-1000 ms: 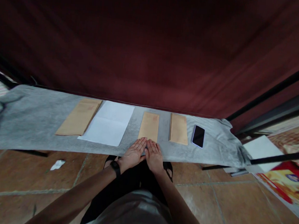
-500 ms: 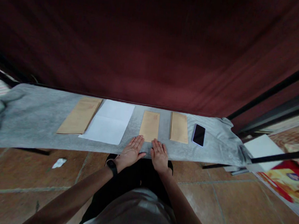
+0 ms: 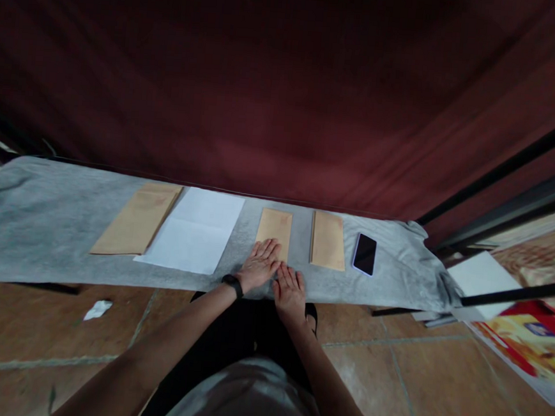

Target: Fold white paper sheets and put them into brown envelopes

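My left hand (image 3: 259, 263), with a black band on its wrist, lies flat with fingers stretched out over the near end of a small brown envelope (image 3: 274, 224) on the grey cloth (image 3: 45, 228). Just right of it, my right hand (image 3: 290, 287) rests flat and open on the cloth near the front edge, holding nothing. A second small brown envelope (image 3: 327, 239) lies a little further right. A white sheet of paper (image 3: 194, 230) and a larger brown envelope (image 3: 138, 218) lie to the left.
A black phone (image 3: 365, 254) lies right of the envelopes. A dark red curtain (image 3: 287, 87) hangs behind the cloth-covered bench. Black metal bars (image 3: 516, 166) cross at the right, above a white sheet (image 3: 481, 275) and colourful printed sheet (image 3: 535, 347). A crumpled scrap (image 3: 97, 310) lies on the tiled floor.
My left hand has slid forward onto the near end of the small envelope. My right hand spread apart from it, then stayed near the cloth's front edge.
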A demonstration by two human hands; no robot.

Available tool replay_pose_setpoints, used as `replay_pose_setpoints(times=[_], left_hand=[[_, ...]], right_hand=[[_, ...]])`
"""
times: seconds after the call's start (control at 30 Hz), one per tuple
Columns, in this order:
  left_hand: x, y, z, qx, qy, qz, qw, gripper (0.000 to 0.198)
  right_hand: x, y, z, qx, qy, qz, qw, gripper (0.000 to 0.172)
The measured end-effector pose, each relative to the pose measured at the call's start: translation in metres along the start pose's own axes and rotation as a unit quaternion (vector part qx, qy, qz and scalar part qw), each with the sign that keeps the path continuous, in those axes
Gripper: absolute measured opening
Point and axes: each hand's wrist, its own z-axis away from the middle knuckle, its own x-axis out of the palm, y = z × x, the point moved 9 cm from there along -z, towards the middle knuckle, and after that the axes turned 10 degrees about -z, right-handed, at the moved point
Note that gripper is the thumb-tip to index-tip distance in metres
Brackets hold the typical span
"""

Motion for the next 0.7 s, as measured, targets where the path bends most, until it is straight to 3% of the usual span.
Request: replay_pose_setpoints(times=[0.2, 0.43, 0.57, 0.7], left_hand=[[-0.002, -0.015, -0.01, -0.034, 0.051, 0.029, 0.998, 0.06], [0.0, -0.042, 0.013, -0.127, 0.095, 0.061, 0.985, 0.062], [-0.004, -0.048, 0.028, -0.17, 0.139, 0.16, 0.962, 0.06], [-0.002, -0.055, 0.028, -0.215, 0.139, 0.291, 0.922, 0.058]], right_hand=[[0.0, 0.0, -0.001, 0.004, -0.009, -0.005, 1.0, 0.047], [-0.001, 0.001, -0.001, 0.005, -0.004, -0.012, 1.0, 0.047], [0.0, 0.0, -0.001, 0.01, 0.003, -0.006, 1.0, 0.047], [-0.002, -0.004, -0.002, 0.011, 0.015, -0.002, 1.0, 0.046]])
